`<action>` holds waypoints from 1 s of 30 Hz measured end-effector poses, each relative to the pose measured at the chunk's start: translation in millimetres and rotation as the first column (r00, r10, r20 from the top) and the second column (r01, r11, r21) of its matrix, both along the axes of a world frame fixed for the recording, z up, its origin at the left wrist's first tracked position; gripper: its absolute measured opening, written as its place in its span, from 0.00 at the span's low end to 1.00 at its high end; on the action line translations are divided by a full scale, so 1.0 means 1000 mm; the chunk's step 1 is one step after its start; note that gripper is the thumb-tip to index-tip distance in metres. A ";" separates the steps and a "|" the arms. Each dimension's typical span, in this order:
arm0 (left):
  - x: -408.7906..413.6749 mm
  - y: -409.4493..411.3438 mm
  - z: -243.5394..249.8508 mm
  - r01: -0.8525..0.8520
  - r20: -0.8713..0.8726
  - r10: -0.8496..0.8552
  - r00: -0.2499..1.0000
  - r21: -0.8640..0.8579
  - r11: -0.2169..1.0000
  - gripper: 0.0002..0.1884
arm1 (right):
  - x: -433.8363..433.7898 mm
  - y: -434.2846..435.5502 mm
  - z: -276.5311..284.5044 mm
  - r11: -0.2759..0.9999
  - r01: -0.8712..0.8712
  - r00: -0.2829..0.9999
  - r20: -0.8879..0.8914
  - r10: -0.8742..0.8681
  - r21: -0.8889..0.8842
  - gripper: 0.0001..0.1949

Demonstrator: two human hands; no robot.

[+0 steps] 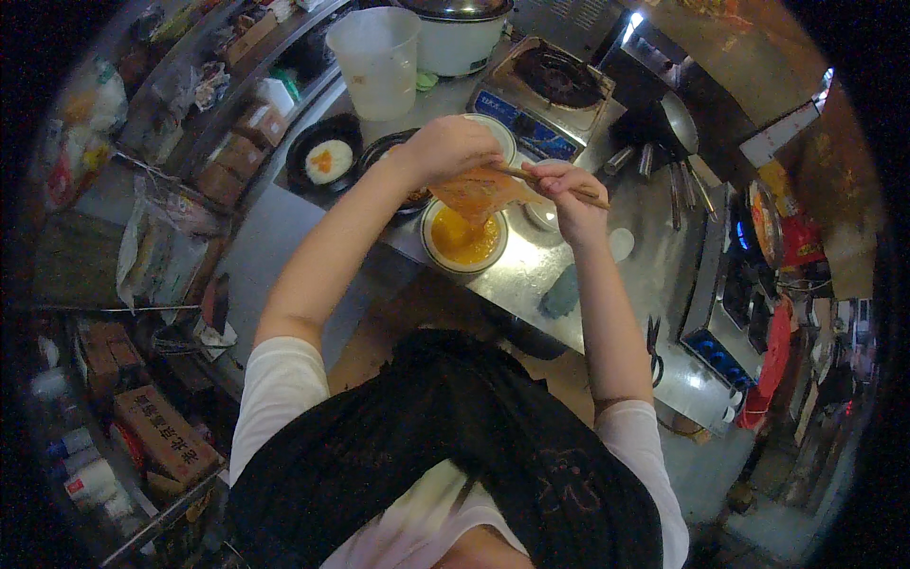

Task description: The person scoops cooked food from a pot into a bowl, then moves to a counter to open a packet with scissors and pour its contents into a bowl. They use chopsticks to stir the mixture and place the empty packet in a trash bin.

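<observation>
A clear plastic bag [473, 193] smeared with orange sauce hangs over a round bowl [466, 267] of orange-yellow soup or sauce. My left hand [458, 148] grips the bag's upper part from the left. In my right hand [572, 199] are wooden chopsticks [590, 193], pointing left to the bag's top edge. Behind my hands stands another pale round container [498, 131], partly covered. A black bowl [290, 160] with white rice and an orange topping is at the left; beside it a second dark bowl [366, 153] is half hidden by my left forearm.
Behind the bowls stand a translucent plastic bucket [373, 67], a rice cooker [458, 46] and a portable gas stove [530, 124]. Ladles [679, 124] lie at the right, near a second stove [718, 355] with a pan [766, 224]. Black-handled scissors [655, 355] lie by my right forearm.
</observation>
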State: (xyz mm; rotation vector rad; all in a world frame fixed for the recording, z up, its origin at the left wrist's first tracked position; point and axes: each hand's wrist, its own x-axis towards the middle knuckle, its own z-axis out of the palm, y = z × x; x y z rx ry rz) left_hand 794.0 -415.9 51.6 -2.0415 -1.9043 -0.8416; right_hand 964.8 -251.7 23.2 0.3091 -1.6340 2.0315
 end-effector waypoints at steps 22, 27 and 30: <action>-0.003 -0.012 -0.006 -0.051 -0.124 0.069 0.990 0.145 0.988 0.06 | 0.038 0.007 -0.063 0.976 0.211 0.945 0.245 -0.216 0.045 0.05; -0.007 -0.018 -0.014 -0.118 0.052 0.113 0.992 0.104 0.988 0.04 | 0.044 0.016 -0.073 0.973 0.207 0.944 0.240 -0.226 0.104 0.05; -0.008 -0.022 -0.022 -0.167 0.166 0.155 0.974 0.067 0.984 0.05 | 0.046 0.022 -0.079 0.973 0.203 0.948 0.226 -0.222 0.105 0.06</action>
